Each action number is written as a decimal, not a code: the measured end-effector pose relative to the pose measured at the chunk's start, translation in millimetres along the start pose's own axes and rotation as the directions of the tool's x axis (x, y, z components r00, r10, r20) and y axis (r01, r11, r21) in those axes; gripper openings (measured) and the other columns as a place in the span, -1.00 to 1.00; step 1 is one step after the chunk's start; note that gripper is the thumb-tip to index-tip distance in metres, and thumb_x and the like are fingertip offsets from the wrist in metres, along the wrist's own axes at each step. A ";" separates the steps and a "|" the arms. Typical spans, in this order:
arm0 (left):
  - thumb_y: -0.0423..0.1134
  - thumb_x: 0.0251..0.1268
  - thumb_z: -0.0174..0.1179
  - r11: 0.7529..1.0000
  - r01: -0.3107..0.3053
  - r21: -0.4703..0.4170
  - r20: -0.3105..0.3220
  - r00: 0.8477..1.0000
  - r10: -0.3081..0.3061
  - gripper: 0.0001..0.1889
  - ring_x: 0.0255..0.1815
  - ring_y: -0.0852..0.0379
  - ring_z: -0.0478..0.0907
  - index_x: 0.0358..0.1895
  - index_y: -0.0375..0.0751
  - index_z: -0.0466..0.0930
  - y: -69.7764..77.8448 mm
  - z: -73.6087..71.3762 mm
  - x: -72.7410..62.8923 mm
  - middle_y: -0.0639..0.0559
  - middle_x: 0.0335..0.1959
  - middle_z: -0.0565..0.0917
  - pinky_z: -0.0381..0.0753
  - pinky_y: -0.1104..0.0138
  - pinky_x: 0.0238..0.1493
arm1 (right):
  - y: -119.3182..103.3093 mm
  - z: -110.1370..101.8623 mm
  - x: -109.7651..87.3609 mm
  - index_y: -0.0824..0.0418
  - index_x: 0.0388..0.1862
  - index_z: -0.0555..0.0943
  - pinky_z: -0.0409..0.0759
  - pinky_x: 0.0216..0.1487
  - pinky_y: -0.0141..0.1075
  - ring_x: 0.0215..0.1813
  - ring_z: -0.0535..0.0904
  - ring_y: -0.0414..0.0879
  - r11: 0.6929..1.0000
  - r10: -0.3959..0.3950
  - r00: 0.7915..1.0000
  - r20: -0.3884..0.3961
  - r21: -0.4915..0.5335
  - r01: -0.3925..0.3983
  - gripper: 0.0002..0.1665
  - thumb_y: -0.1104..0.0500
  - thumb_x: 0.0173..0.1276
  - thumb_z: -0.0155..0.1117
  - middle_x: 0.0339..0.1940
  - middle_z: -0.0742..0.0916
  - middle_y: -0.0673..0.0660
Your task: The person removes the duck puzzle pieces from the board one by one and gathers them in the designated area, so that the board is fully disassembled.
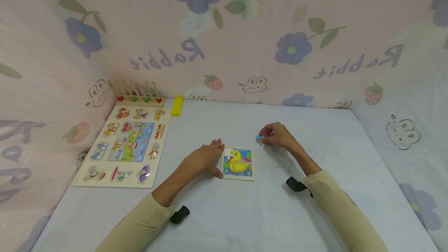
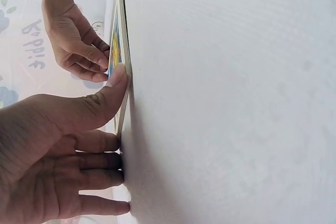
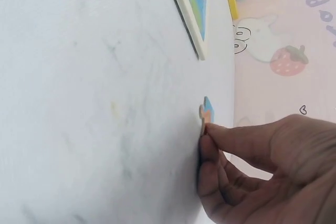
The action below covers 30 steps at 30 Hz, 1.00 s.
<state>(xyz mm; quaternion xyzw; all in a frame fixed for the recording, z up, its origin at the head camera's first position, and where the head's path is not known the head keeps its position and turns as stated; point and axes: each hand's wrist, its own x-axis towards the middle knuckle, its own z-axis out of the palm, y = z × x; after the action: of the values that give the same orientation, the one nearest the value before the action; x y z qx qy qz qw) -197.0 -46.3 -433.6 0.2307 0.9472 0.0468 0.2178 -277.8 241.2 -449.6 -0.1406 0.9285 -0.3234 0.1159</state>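
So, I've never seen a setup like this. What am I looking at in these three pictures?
There's no machine at work here, just a person's two bare hands. The wide picture comes from a camera worn on the head, looking down. The other two come from cameras on the left and right wrists.

On the white table lies a small square duck board, and the left hand touches its edge. The right hand pinches a small blue and orange piece. Farther left lie a larger picture board, a wooden peg rack and a yellow block.
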 end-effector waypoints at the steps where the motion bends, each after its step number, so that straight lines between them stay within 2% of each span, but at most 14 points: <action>1: 0.09 0.15 0.55 1.000 0.000 -0.003 0.000 1.000 0.000 0.10 0.77 -0.09 0.04 0.66 -0.25 0.14 -0.2 0.0 0.1 -0.17 0.74 0.09 0.24 -0.01 0.69 | -0.2 0.1 0.7 0.45 -0.09 0.75 0.50 -0.33 -0.36 -0.36 0.53 -0.13 1.000 -0.002 1.000 0.004 -0.002 0.002 -0.77 0.41 0.26 0.43 -0.34 0.74 0.26; 10: 0.10 0.13 0.56 1.000 -0.008 0.008 -0.008 1.000 0.008 0.11 0.76 -0.09 0.05 0.65 -0.26 0.15 -0.7 1.0 0.9 -0.18 0.73 0.10 0.27 -0.02 0.68 | -1.8 3.1 2.2 0.41 -0.09 0.71 0.49 -0.31 -0.37 -0.33 0.56 -0.10 0.999 0.005 1.000 0.011 -0.032 -0.005 -0.74 0.28 0.32 0.49 -0.32 0.74 0.27; 21: 0.13 0.14 0.55 0.999 -0.006 0.033 0.002 1.000 0.005 0.11 0.77 -0.08 0.05 0.66 -0.26 0.14 -0.5 0.3 1.6 -0.18 0.73 0.10 0.27 -0.02 0.68 | -0.9 5.1 4.2 0.37 -0.08 0.70 0.49 -0.31 -0.35 -0.32 0.56 -0.08 0.998 0.018 1.000 0.019 -0.055 -0.017 -0.75 0.26 0.33 0.49 -0.32 0.73 0.24; 30: 0.12 0.15 0.54 1.000 -0.006 0.025 0.002 1.000 0.006 0.10 0.76 -0.09 0.06 0.65 -0.27 0.15 -0.1 -0.5 0.1 -0.18 0.73 0.11 0.27 -0.02 0.67 | -8.3 2.3 0.9 0.40 0.03 0.64 0.47 -0.28 -0.34 -0.28 0.56 -0.02 0.997 0.025 0.998 0.052 -0.073 -0.021 -0.66 0.19 0.41 0.43 -0.28 0.70 0.26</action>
<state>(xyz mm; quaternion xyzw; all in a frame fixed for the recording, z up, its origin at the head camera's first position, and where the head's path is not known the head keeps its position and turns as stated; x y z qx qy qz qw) -197.4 -46.3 -433.2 0.2364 0.9467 0.0353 0.2159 -276.4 233.4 -446.3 -0.1426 0.9378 -0.2845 0.1388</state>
